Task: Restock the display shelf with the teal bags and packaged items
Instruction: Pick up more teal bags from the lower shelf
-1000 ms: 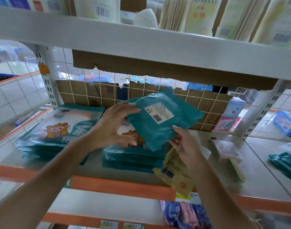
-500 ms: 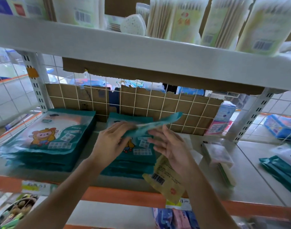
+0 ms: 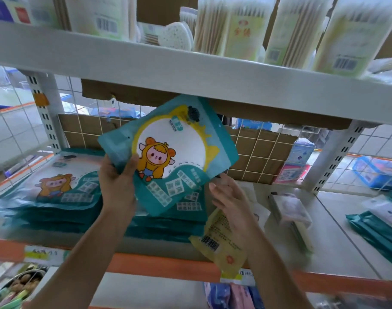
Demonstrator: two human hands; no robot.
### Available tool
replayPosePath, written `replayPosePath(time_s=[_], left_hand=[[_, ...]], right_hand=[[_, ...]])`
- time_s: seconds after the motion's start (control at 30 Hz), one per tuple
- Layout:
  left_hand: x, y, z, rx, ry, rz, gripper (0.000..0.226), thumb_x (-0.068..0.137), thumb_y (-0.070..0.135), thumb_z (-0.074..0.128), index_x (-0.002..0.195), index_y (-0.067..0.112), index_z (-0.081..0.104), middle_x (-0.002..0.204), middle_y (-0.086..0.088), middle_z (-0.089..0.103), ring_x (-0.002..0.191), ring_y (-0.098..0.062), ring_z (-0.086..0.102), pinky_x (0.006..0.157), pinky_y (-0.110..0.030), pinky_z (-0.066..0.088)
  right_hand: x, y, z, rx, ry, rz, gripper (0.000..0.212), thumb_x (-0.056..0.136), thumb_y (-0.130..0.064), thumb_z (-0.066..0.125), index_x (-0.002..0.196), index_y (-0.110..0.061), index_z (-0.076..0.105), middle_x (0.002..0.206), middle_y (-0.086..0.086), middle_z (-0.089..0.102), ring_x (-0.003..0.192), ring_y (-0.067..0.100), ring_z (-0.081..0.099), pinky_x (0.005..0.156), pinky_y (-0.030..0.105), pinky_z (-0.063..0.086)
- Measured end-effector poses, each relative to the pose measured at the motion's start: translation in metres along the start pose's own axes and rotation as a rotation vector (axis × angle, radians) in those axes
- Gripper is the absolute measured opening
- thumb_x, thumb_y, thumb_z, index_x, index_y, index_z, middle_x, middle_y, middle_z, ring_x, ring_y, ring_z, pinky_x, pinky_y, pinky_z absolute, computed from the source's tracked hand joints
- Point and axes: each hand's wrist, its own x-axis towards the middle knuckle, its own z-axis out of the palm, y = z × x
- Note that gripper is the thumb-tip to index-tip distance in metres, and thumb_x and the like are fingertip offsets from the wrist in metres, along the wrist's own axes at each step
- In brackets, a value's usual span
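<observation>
I hold a teal bag with a cartoon figure face-up and tilted above the shelf. My left hand grips its lower left corner, thumb on the front. My right hand is just under the bag's lower right edge, fingers reaching toward it, with a yellow packet held beneath the palm. Directly below lies a middle stack of teal bags. A second, taller stack of teal bags sits to the left on the shelf.
An upper shelf board hangs close above the held bag. A wire grid backed with cardboard closes the rear. Small white packaged items and more teal bags lie to the right. An orange front rail edges the shelf.
The teal bag has been flipped from label side to cartoon side up and lifted higher. My right hand came off it and now sits below its lower right edge.
</observation>
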Motion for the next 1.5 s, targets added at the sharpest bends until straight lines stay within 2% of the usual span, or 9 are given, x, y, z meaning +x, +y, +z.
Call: replayPosePath(time_s=[0.17, 0.33, 0.53, 0.73, 0.83, 0.9, 1.17, 1.33, 1.5], left_hand=[[-0.014, -0.008, -0.005, -0.164, 0.012, -0.329, 0.039, 0.088, 0.004, 0.054, 0.125, 0.016, 0.051, 0.103, 0.001, 0.066, 0.084, -0.011, 0.067, 0.059, -0.030, 0.056], [-0.020, -0.018, -0.017, -0.031, -0.001, -0.405, 0.039, 0.088, 0.004, 0.055, 0.125, 0.014, 0.050, 0.102, -0.002, 0.065, 0.087, -0.015, 0.064, 0.065, -0.031, 0.052], [-0.009, -0.023, -0.051, 0.230, -0.005, -0.366, 0.038, 0.090, 0.002, 0.052, 0.126, 0.013, 0.052, 0.104, -0.005, 0.062, 0.086, -0.020, 0.062, 0.056, -0.020, 0.056], [-0.004, -0.027, -0.063, 0.572, -0.129, -0.234, 0.036, 0.088, 0.003, 0.055, 0.124, 0.009, 0.055, 0.090, -0.002, 0.065, 0.067, -0.011, 0.066, 0.056, -0.015, 0.054], [-0.003, -0.031, -0.062, 0.646, -0.158, -0.256, 0.041, 0.088, 0.000, 0.055, 0.129, 0.006, 0.051, 0.090, -0.002, 0.061, 0.069, -0.014, 0.063, 0.052, -0.011, 0.051], [-0.005, -0.033, -0.063, 0.668, -0.174, -0.264, 0.040, 0.088, 0.000, 0.054, 0.127, 0.006, 0.052, 0.093, -0.003, 0.060, 0.073, -0.017, 0.062, 0.052, -0.012, 0.051], [0.003, -0.027, -0.057, 0.780, -0.164, -0.203, 0.008, 0.091, 0.018, 0.054, 0.091, 0.014, 0.061, 0.090, -0.014, 0.064, 0.079, -0.031, 0.062, 0.065, -0.034, 0.050], [0.024, -0.029, -0.047, 0.685, -0.213, -0.435, 0.051, 0.089, 0.020, 0.057, 0.137, 0.017, 0.040, 0.122, -0.004, 0.054, 0.098, -0.023, 0.060, 0.081, -0.035, 0.049], [0.024, -0.039, -0.038, 0.647, -0.302, -0.576, 0.066, 0.092, 0.016, 0.053, 0.148, 0.020, 0.019, 0.138, -0.007, 0.046, 0.086, -0.013, 0.058, 0.069, -0.026, 0.047]], right_hand=[[-0.004, 0.014, 0.010, 0.056, -0.052, -0.014, 0.030, 0.084, -0.011, 0.060, 0.113, -0.007, 0.057, 0.101, 0.006, 0.071, 0.092, 0.022, 0.068, 0.072, 0.030, 0.056], [0.005, 0.021, 0.007, 0.055, 0.104, 0.031, 0.021, 0.088, -0.002, 0.057, 0.105, -0.015, 0.060, 0.089, 0.000, 0.071, 0.079, 0.014, 0.068, 0.062, 0.024, 0.055], [0.027, 0.027, 0.011, -0.077, 0.239, 0.031, 0.009, 0.089, -0.008, 0.059, 0.097, -0.012, 0.059, 0.092, 0.005, 0.068, 0.075, 0.011, 0.066, 0.060, 0.020, 0.053], [0.053, 0.043, 0.011, -0.236, 0.285, 0.074, 0.034, 0.089, -0.021, 0.060, 0.121, -0.009, 0.054, 0.103, 0.007, 0.063, 0.081, 0.014, 0.065, 0.058, 0.019, 0.051], [0.062, 0.055, 0.008, -0.357, 0.298, 0.112, 0.037, 0.088, -0.024, 0.062, 0.123, -0.014, 0.055, 0.114, 0.005, 0.060, 0.093, 0.014, 0.062, 0.076, 0.027, 0.053], [0.065, 0.060, 0.007, -0.413, 0.302, 0.132, 0.037, 0.087, -0.023, 0.063, 0.123, -0.015, 0.057, 0.120, 0.006, 0.059, 0.103, 0.017, 0.059, 0.090, 0.037, 0.051], [0.066, 0.065, 0.004, -0.399, 0.294, 0.130, 0.035, 0.090, -0.023, 0.059, 0.124, -0.014, 0.056, 0.116, 0.002, 0.060, 0.097, 0.013, 0.059, 0.076, 0.022, 0.049], [0.060, 0.067, 0.007, -0.322, 0.238, 0.131, 0.038, 0.090, -0.026, 0.059, 0.125, -0.011, 0.054, 0.109, 0.004, 0.065, 0.082, 0.005, 0.062, 0.058, 0.012, 0.047], [0.054, 0.066, 0.007, -0.304, 0.169, 0.147, 0.038, 0.090, -0.020, 0.060, 0.127, -0.016, 0.051, 0.092, -0.010, 0.063, 0.078, 0.004, 0.065, 0.063, 0.017, 0.052]])
